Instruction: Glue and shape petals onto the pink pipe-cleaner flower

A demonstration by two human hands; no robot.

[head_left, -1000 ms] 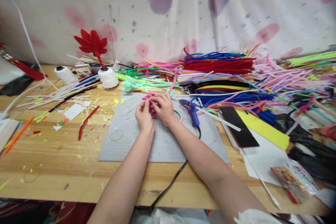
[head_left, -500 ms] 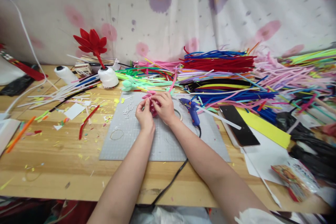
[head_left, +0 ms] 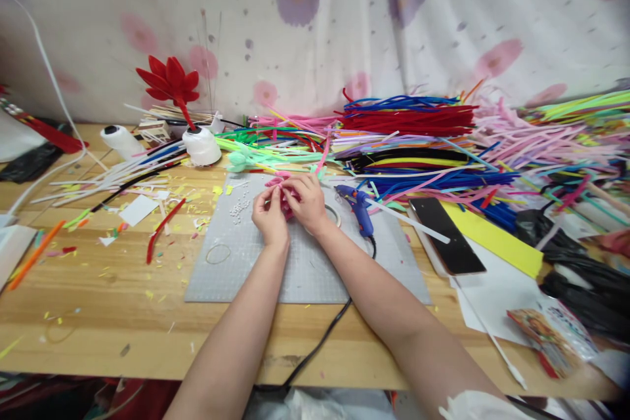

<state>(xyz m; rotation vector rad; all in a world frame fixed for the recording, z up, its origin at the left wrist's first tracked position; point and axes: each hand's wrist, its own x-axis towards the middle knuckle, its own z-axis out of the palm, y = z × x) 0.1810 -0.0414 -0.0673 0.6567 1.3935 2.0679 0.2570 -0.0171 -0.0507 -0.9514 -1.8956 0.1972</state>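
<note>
My left hand (head_left: 270, 215) and my right hand (head_left: 306, 202) meet over the back of a grey cutting mat (head_left: 236, 282). Between them they pinch a dark pink pipe-cleaner piece (head_left: 287, 209), largely covered by my fingers. Pale pink fuzzy stems show just behind the fingertips. Small white beads (head_left: 240, 210) lie scattered left of my left hand. A roll of tape (head_left: 335, 215) sits partly under my right wrist. Beyond it rests a blue hot glue gun (head_left: 361, 210) with a clear glue stick in its back.
Bundles of coloured pipe cleaners (head_left: 408, 119) line the back. On the left, a red pipe-cleaner flower (head_left: 172, 82) stands in a white thread spool (head_left: 201, 147). A phone (head_left: 445, 236), yellow sheet (head_left: 495, 239) and snack packet (head_left: 546, 338) lie right. The glue gun's black cord (head_left: 322, 341) crosses the front edge.
The view has shifted very slightly. Both hands stay together at the same spot on the pink piece, with only small finger movement.
</note>
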